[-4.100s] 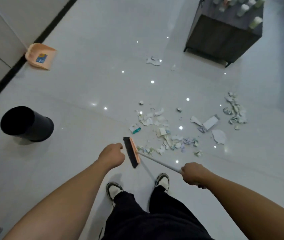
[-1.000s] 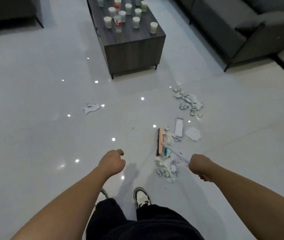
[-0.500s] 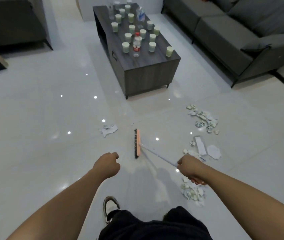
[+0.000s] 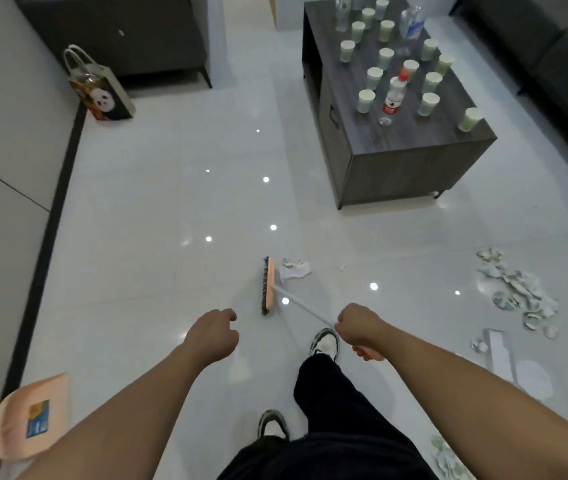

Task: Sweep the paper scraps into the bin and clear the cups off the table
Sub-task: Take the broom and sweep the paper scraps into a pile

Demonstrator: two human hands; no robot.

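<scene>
My right hand (image 4: 358,325) grips the white handle of a broom whose orange head (image 4: 268,285) rests on the floor ahead of me. A lone paper scrap (image 4: 294,269) lies touching the right side of the broom head. My left hand (image 4: 214,336) is a loose fist and holds nothing. More paper scraps (image 4: 518,294) are strewn over the floor at the right, with a white strip (image 4: 500,351) nearer me and a small pile (image 4: 447,457) at the bottom right. Several paper cups (image 4: 365,100) stand on the dark coffee table (image 4: 414,168). The bin is out of view.
An orange dustpan (image 4: 33,415) lies by the wall at the bottom left. A panda gift bag (image 4: 104,93) leans near a dark cabinet (image 4: 120,32). Two plastic bottles (image 4: 393,98) stand among the cups. A grey sofa (image 4: 559,60) runs along the right edge.
The view has swung left, bringing the dustpan and gift bag into sight. The broom head has moved left and now sits against the lone scrap. My right foot has stepped forward.
</scene>
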